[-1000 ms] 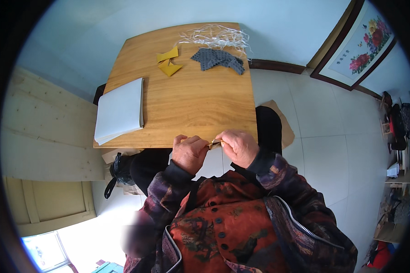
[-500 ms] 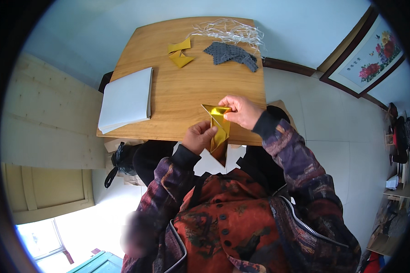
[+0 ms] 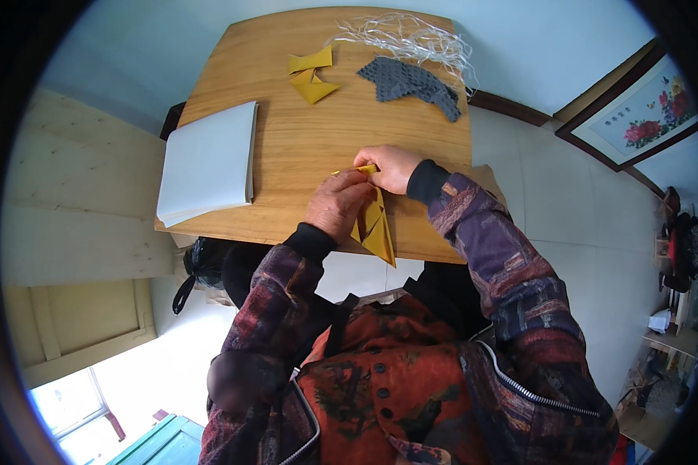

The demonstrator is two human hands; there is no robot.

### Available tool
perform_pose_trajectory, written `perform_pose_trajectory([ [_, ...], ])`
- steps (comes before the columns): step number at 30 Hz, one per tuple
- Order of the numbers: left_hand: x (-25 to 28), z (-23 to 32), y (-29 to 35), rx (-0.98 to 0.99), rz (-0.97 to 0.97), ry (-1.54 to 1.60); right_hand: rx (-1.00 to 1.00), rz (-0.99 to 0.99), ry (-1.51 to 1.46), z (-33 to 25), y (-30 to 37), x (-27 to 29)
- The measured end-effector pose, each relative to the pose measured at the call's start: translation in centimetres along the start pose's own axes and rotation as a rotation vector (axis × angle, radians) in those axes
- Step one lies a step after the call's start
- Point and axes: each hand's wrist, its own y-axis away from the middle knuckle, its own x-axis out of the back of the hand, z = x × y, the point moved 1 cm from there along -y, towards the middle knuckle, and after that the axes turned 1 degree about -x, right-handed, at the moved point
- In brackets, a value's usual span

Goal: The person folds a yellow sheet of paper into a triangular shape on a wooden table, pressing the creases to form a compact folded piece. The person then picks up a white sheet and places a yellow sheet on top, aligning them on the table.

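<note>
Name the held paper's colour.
The held paper is golden yellow, showing best in the head view.

Gold folded paper (image 3: 378, 231): partly hidden by left hand (image 3: 336, 204). Framed flower picture (image 3: 636, 116): right end cut off at rim. Green furniture (image 3: 167, 446): cut by lower edge. Dark patch (image 3: 244, 381) over left sleeve (image 3: 275, 291): blurred.

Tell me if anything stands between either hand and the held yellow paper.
Nothing visible does: the left hand and right hand both touch the yellow paper; the grey cloth lies farther back.

Framed picture (image 3: 637, 115), black bag (image 3: 206, 263).
</note>
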Motion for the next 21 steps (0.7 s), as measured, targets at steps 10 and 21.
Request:
perform_pose_trajectory([
  [10,-0.2,-0.9,0.5,0.037,-0.044,0.018,0.260,0.340,0.397,-0.1,2.0,-0.6],
  [21,-0.2,-1.4,0.9,0.066,-0.085,0.049,0.318,0.366,0.442,0.4,8.8,-4.2],
])
